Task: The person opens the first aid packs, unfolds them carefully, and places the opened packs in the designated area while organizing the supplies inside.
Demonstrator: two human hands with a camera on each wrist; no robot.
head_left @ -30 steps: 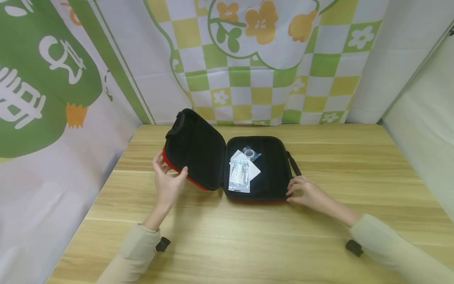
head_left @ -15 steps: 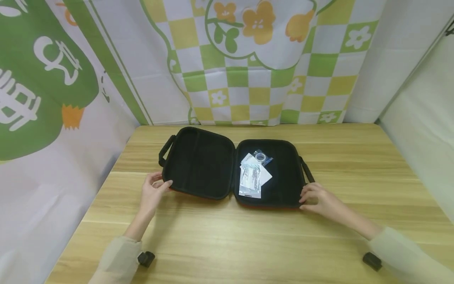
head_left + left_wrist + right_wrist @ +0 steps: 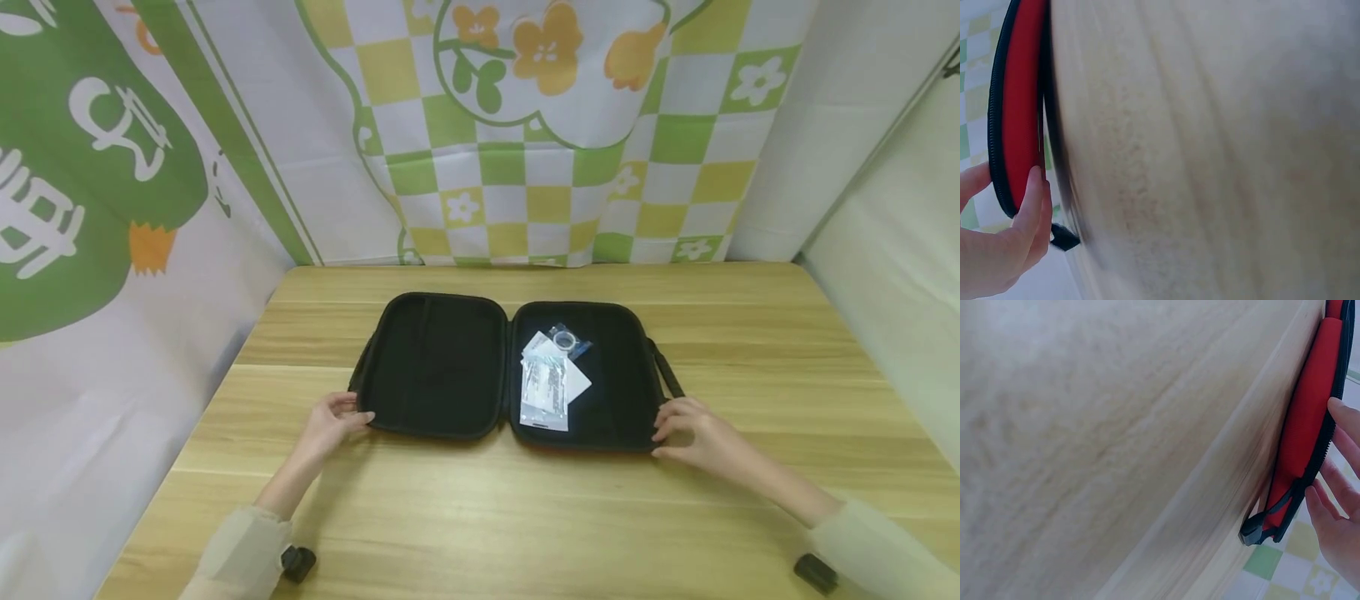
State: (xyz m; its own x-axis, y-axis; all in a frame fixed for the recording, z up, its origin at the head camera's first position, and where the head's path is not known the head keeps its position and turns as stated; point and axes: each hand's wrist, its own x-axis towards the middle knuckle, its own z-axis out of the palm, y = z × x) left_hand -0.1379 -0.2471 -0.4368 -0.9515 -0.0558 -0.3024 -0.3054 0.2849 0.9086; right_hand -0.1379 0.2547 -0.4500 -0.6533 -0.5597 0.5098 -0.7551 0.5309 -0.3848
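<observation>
A zippered hard-shell case (image 3: 453, 371) lies unfolded on the table, black inside and red on its outer walls. At its left front corner my left hand (image 3: 330, 427) grips the rim; the left wrist view has the thumb by the zipper edge and fingertips on the red wall (image 3: 1022, 94). My right hand (image 3: 697, 435) holds the right front corner between thumb and fingers. Inside the right half, a silvery flat packet (image 3: 543, 398) overlaps white packets (image 3: 577, 385). Just behind them sits a white ring-shaped roll (image 3: 565, 340) in a clear and blue wrapper.
The case rests on a wood-grain table (image 3: 480, 525). A black handle (image 3: 667, 371) sticks out from its right side, another (image 3: 360, 367) from its left. Behind the table hangs a patterned cloth (image 3: 540, 183); pale cloth walls flank both sides.
The left half of the case has come down from a raised, tilted position to lie flat, lowered by my left hand. The whole case has shifted right and nearer, with my right hand at its corner.
</observation>
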